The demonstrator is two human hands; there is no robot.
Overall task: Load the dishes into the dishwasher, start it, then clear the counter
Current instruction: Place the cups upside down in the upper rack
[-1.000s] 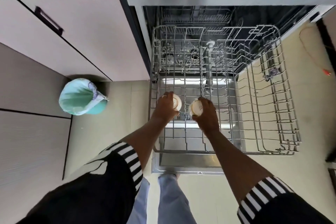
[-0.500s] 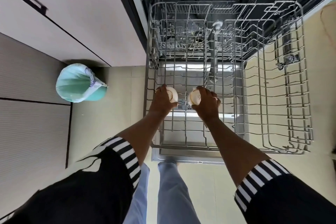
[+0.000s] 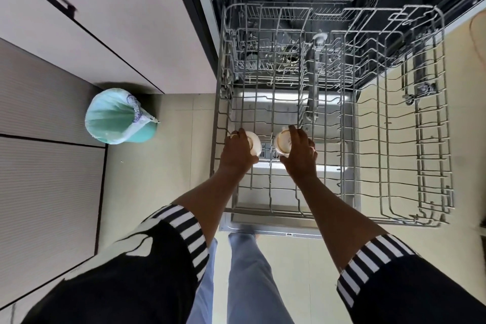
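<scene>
Bin: a green-lined bin stood on the floor by the cabinets, well left of everything I was working with.
Left hand: my left hand was curled round a small white cup, hovering over the left-hand lanes of the pulled-out rack.
Left cup: the left cup poked out to the right of my fingers. I could not tell which way its mouth faced.
Right cup: the right cup sat just beside the left one, apart from it, its brown-stained mouth tipped up towards me.
Right hand: my right hand gripped that cup from its right side, fingers wrapped over the top.
Rack: the wire rack held no dishes that I could see and stretched away to the right over the open dishwasher door.
What the move turned on: both cups hung directly above the rack's front-left tines, so the target lay straight down from both hands, neither nearer than the other.
Judgement: each cup probably needed turning mouth-down before lowering. The tine rows ran away from me, so I would have set the cups between rows, not across them.
Risk: the cups hung close together and could have knocked while turning.
</scene>
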